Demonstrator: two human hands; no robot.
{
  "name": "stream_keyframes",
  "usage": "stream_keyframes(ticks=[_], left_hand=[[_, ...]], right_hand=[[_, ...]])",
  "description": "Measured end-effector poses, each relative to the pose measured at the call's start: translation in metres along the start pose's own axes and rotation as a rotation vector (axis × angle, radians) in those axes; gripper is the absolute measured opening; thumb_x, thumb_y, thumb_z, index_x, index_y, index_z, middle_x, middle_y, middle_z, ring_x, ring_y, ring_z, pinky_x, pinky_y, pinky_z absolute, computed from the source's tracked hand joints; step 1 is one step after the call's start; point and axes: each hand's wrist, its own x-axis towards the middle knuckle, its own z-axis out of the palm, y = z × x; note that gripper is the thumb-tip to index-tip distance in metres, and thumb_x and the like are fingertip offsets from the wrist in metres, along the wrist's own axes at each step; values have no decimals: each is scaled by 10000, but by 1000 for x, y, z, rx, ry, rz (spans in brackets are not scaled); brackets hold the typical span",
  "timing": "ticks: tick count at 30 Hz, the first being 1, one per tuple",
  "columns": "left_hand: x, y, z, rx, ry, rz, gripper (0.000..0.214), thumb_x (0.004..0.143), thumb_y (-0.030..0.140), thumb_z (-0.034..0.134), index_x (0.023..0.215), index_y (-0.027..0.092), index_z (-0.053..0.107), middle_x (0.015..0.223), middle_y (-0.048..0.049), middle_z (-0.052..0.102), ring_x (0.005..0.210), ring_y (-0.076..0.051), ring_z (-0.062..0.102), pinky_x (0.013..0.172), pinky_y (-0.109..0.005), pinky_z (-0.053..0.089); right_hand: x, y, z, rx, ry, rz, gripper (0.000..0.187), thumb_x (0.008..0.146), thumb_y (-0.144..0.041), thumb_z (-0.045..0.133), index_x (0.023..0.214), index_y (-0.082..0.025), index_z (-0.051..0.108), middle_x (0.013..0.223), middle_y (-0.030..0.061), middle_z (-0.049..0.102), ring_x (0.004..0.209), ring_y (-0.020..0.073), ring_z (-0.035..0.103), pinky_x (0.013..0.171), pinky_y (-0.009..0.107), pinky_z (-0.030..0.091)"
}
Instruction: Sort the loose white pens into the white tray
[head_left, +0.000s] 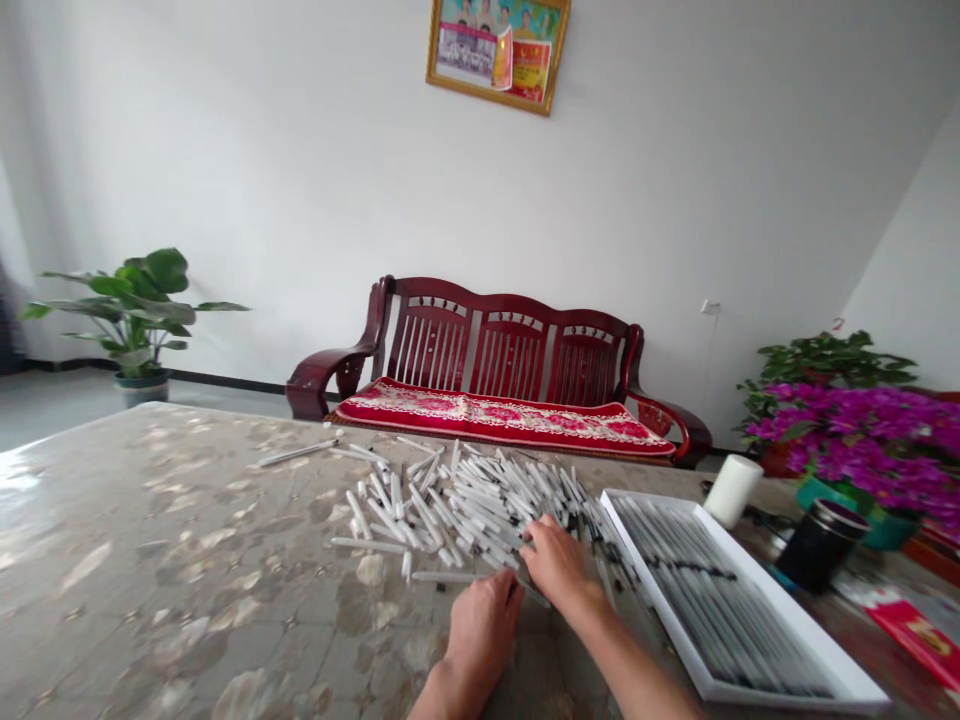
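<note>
A loose heap of white pen parts and caps [480,490] covers the middle of the table. My left hand [484,615] is closed at the near edge of the heap, with a pale pen barrel [450,577] sticking out to its left from between the fingers. Just to the right, my right hand [556,562] reaches the heap's near side with its fingers curled in; whatever they pinch is hidden. Right of the hands, a white tray [780,565] holds rows of clear pens with dark ends [697,580]. Several dark-tipped pens lie between heap and tray.
A patterned cloth [187,560] covers the table. Beyond the tray stand a white cylinder [735,490], a black canister [821,545] and purple flowers [862,430]. A red packet [919,635] lies at far right. A wooden bench [510,350] is behind the table.
</note>
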Motion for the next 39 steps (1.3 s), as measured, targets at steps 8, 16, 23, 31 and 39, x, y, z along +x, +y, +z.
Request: stream_keyframes(ticks=[8, 16, 23, 31, 39], left_hand=[[7, 3, 4, 26, 13, -6, 311, 924, 299, 406, 870, 240, 706, 904, -99, 782, 862, -242, 727, 678, -274, 432], [15, 1, 7, -251, 93, -78, 309, 909, 332, 444, 1049, 243, 704, 981, -88, 784, 928, -229, 714, 742, -269, 443], [32, -3, 19, -827, 243, -94, 239, 801, 425, 515, 681, 221, 552, 642, -14, 649, 620, -198, 646, 559, -271, 448], [34, -2, 6, -1252, 337, -252, 256, 709, 447, 597, 765, 208, 522, 734, -1, 627, 678, -192, 669, 546, -269, 482], [35, -3, 11, -1211, 360, -213, 186, 754, 400, 555, 768, 217, 524, 629, 40, 568, 583, -151, 575, 515, -249, 437]], right_hand=[[-16, 8, 9, -78, 13, 61, 199, 883, -129, 506, 967, -207, 668, 1096, 96, 691, 964, 214, 686, 756, 265, 478], [-34, 30, 36, 435, 234, 38, 196, 904, -224, 453, 954, -257, 640, 1003, 84, 731, 947, 254, 687, 798, 352, 512], [-34, 23, 40, 778, 261, -102, 130, 867, -372, 603, 868, -283, 698, 890, 49, 731, 870, 245, 682, 799, 335, 514], [-30, 42, 40, 628, 363, 70, 215, 880, -261, 487, 919, -241, 697, 972, 84, 726, 929, 248, 680, 822, 331, 506], [-23, 44, 41, 301, 280, 105, 286, 883, -163, 461, 1039, -222, 693, 1057, 87, 685, 963, 220, 670, 808, 281, 489]])
